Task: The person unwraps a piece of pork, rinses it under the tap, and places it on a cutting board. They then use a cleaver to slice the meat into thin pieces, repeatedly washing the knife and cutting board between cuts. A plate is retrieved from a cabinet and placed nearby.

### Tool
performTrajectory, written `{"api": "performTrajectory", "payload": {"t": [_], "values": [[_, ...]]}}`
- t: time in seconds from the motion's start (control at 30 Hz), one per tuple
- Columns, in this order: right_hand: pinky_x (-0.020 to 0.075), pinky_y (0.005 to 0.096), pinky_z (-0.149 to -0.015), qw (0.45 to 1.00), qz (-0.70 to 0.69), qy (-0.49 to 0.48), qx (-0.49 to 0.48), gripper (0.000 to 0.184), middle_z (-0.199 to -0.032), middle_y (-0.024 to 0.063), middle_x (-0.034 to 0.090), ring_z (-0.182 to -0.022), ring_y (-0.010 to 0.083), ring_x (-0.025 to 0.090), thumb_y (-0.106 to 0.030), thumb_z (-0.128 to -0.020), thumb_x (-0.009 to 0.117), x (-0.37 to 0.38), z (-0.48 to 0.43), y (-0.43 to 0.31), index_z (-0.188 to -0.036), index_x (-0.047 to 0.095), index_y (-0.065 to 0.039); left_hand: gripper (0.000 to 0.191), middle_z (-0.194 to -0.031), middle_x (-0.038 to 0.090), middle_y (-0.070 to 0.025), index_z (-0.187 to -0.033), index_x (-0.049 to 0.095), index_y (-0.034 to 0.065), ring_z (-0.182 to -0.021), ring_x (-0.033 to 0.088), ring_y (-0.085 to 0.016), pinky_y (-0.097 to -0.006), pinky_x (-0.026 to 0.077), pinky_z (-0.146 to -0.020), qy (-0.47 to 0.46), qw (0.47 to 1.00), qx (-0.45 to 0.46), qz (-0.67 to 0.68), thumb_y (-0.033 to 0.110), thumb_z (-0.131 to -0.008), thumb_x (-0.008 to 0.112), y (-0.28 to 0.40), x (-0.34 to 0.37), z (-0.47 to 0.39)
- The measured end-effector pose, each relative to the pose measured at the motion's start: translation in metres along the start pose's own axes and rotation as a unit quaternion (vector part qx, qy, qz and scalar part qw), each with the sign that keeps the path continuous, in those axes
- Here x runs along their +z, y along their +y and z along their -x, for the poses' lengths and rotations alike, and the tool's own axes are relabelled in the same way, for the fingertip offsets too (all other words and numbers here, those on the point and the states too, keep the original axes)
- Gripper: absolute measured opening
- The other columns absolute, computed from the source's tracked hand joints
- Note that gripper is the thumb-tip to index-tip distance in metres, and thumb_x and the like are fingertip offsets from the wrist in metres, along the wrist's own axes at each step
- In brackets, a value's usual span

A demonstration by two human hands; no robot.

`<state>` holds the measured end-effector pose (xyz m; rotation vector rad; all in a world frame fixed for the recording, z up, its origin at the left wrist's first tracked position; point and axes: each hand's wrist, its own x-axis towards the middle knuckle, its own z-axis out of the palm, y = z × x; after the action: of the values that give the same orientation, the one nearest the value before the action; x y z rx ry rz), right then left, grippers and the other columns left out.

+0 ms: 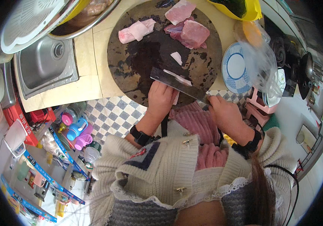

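My right hand grips the handle of a broad kitchen cleaver, its blade slanting over the near part of a round, stained chopping board. Beside the blade, my left hand has its fingers bent down over a pale piece of pork fat, mostly hidden by the hand and blade. A thin white slice lies along the blade's far side. Farther out is another small slice. Pale folded skin or fat lies at far left, and raw pork chunks at far right.
A steel sink is set into the counter at left, below a white colander. To the board's right are a blue-and-white plate, a clear plastic bag and a yellow container. Loaded shelves stand at lower left.
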<state>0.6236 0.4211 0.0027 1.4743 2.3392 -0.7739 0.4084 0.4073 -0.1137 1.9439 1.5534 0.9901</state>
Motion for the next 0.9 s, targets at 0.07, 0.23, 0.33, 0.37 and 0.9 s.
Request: {"api": "performTrajectory", "payload": {"t": [0.07,0.23,0.33,0.37,0.9], "values": [[0.0505,0.0434,-0.052,1.000,0.012,0.005,0.006,0.018,-0.079,0.0154,0.058,-0.064,0.0351,0.063,-0.011,-0.081,0.056,0.002,0.006,-0.002,-0.096,0.050,-0.004,0.034,-0.101,0.060,-0.0135,-0.097,0.064,0.0004,-0.094,0.058,-0.035,-0.0418,0.047,-0.082,0.002,1.000,0.001,-0.004,0.004,-0.064,0.072,0.000,-0.001,0.000],[0.0508,0.0437,-0.052,1.000,0.006,-0.003,0.004,0.015,-0.078,0.0158,0.058,-0.064,0.0353,0.063,-0.009,-0.080,0.055,-0.008,-0.003,-0.009,-0.093,0.049,-0.004,0.036,-0.101,0.060,-0.0140,-0.098,0.065,0.0007,-0.094,0.059,-0.035,-0.0421,0.047,-0.083,0.008,1.000,-0.006,0.007,0.004,-0.062,0.073,0.001,-0.001,-0.002],[0.0510,0.0443,-0.053,0.999,-0.018,-0.027,0.001,0.013,-0.079,0.0167,0.059,-0.065,0.0364,0.063,-0.009,-0.081,0.054,-0.006,-0.027,-0.017,-0.092,0.047,-0.004,0.036,-0.101,0.060,-0.0140,-0.097,0.065,0.0007,-0.093,0.059,-0.034,-0.0415,0.048,-0.082,0.012,1.000,0.000,-0.001,0.004,-0.062,0.073,0.002,-0.001,-0.004],[0.0510,0.0446,-0.054,0.999,-0.038,-0.022,-0.013,0.013,-0.080,0.0170,0.059,-0.065,0.0370,0.063,-0.009,-0.081,0.053,-0.001,-0.038,-0.018,-0.091,0.047,-0.004,0.035,-0.100,0.060,-0.0139,-0.096,0.065,0.0006,-0.092,0.058,-0.034,-0.0412,0.048,-0.081,0.011,1.000,0.001,-0.002,0.004,-0.062,0.073,0.002,-0.001,-0.005],[0.0523,0.0463,-0.057,0.997,-0.058,0.012,-0.048,0.017,-0.079,0.0195,0.061,-0.071,0.0394,0.064,-0.007,-0.081,0.052,0.012,-0.067,-0.025,-0.096,0.047,-0.002,0.029,-0.101,0.060,-0.0119,-0.090,0.065,-0.0001,-0.090,0.057,-0.033,-0.0412,0.048,-0.078,0.021,0.999,-0.007,0.026,0.006,-0.063,0.073,0.000,-0.001,-0.007]]}}
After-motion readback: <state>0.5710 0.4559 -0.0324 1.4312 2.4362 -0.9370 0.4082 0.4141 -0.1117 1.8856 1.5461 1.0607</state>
